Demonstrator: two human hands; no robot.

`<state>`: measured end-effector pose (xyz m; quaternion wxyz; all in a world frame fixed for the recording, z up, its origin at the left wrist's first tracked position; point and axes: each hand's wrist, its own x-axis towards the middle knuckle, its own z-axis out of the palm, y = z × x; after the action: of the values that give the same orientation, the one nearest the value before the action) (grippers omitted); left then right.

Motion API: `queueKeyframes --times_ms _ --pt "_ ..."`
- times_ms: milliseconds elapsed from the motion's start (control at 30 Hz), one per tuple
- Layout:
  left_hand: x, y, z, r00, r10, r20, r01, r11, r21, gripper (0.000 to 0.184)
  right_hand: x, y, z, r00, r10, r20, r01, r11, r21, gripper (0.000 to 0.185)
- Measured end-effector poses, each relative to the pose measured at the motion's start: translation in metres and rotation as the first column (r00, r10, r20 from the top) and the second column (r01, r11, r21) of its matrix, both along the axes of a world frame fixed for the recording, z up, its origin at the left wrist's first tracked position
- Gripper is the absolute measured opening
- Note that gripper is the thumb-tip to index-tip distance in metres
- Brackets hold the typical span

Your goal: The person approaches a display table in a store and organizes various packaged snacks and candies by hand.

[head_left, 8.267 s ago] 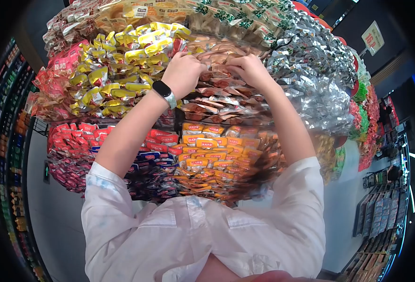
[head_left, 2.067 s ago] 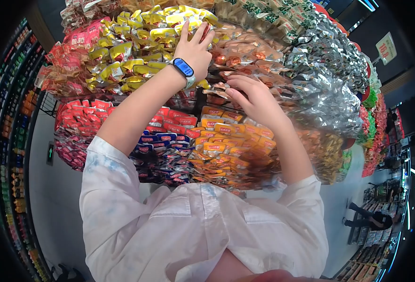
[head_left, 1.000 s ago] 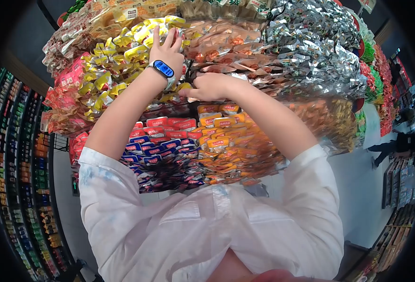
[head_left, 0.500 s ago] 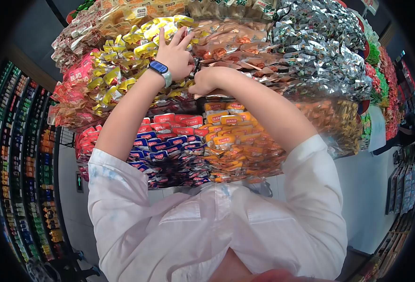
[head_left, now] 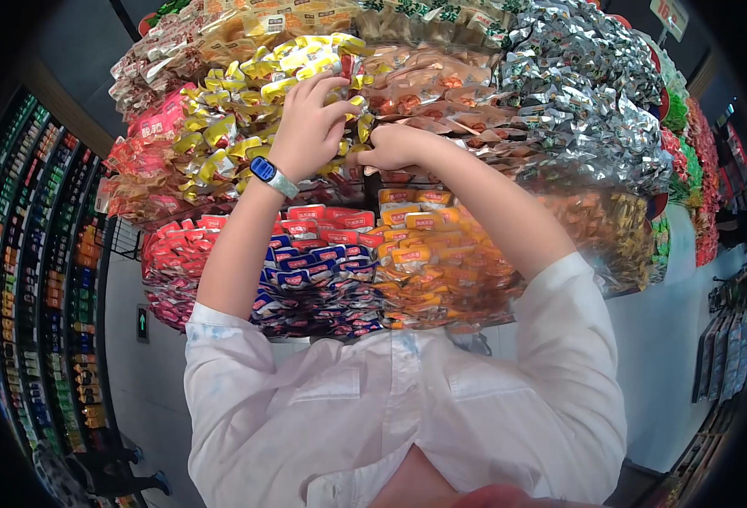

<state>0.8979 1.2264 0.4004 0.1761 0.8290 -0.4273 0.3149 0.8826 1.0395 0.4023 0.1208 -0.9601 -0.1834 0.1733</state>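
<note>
Left hand [head_left: 310,127] sits nearer the wearer than in the earlier frame, its fingers now more bent; right hand [head_left: 394,148] stays near the same seam between packets.

Glossy yellow-and-white plastic packets [head_left: 217,135]: stacked in dense overlapping rows, left of centre, under and around the left hand. Left grip: loosely open, thumb and fingers apart, over the rows; whether the fingertips touch a packet cannot be told.

Clear brownish plastic packets with reddish contents [head_left: 445,80]: heaped just right of the yellow rows. Right grip: index finger extended leftward into the seam, other fingers folded under; whether it has hold of anything cannot be told.

Front row, nearer the wearer: red plastic packets with white-edged labels [head_left: 331,218], left; dark blue plastic packets [head_left: 305,271], below the red; orange plastic packets with red labels [head_left: 428,233], right.

Outer stock: crinkled silver foil packets [head_left: 593,118], far right; pink plastic bags [head_left: 162,127], far left.

Worn: dark-screened wristwatch with pale band [head_left: 263,169], left wrist; white short-sleeved shirt [head_left: 399,406].

Surroundings: tall dark shelves of colourful goods [head_left: 47,254], left edge.
</note>
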Motion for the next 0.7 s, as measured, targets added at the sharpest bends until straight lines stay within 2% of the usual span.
queueKeyframes --times_ms 67,133,200,267,300,333,400,433,467,567,633,700 --pt "-0.004 0.002 -0.01 0.999 0.041 0.014 -0.042 0.998 0.047 0.025 -0.005 -0.009 0.005 0.999 -0.001 -0.039 0.0 1.0 -0.025 0.083" --pt "-0.004 0.003 -0.023 0.998 0.062 0.006 -0.063 0.997 0.053 0.028 -0.009 -0.018 0.006 0.996 -0.07 0.063 0.063 0.993 0.1 0.079" --pt "-0.007 -0.001 -0.031 0.99 0.091 0.111 -0.108 0.981 0.159 0.025 -0.013 -0.025 0.013 0.998 -0.033 0.046 0.03 0.998 0.062 0.073" --pt "-0.01 -0.002 -0.029 0.986 0.132 0.102 -0.149 0.972 0.182 0.027 -0.014 -0.033 0.012 0.996 0.069 0.062 -0.075 0.992 0.099 0.065" --pt "-0.014 -0.004 -0.024 0.983 0.164 0.087 -0.179 0.962 0.208 0.029 -0.022 -0.034 0.019 0.996 0.067 0.056 -0.072 0.993 0.098 0.054" --pt "-0.017 -0.004 -0.022 0.978 0.195 0.071 -0.206 0.95 0.236 0.031 -0.027 -0.039 0.013 0.995 0.08 0.052 -0.084 0.993 0.086 0.054" --pt "-0.016 -0.002 -0.023 0.973 0.222 0.057 -0.23 0.944 0.236 0.033 -0.032 -0.052 -0.001 0.924 0.116 0.364 -0.26 0.889 0.376 0.05" --pt "-0.018 -0.001 -0.024 0.978 0.203 0.039 -0.207 0.955 0.214 0.034 -0.035 -0.056 -0.001 0.913 0.151 0.379 -0.291 0.892 0.346 0.037" --pt "-0.018 -0.001 -0.023 0.983 0.183 0.022 -0.183 0.964 0.192 0.037 -0.038 -0.058 0.0 0.913 0.158 0.376 -0.296 0.892 0.342 0.037" --pt "-0.016 0.001 -0.023 0.984 0.179 0.021 -0.18 0.96 0.214 0.042 -0.046 -0.062 0.001 0.903 0.109 0.415 -0.288 0.871 0.399 0.031" --pt "-0.015 0.002 -0.023 0.984 0.177 0.009 -0.176 0.964 0.202 0.043 -0.047 -0.063 -0.001 0.875 -0.01 0.484 -0.253 0.844 0.473 0.025" --pt "-0.014 0.002 -0.023 0.985 0.172 0.001 -0.168 0.966 0.195 0.043 -0.05 -0.063 -0.004 0.868 -0.052 0.493 -0.228 0.841 0.49 0.023"
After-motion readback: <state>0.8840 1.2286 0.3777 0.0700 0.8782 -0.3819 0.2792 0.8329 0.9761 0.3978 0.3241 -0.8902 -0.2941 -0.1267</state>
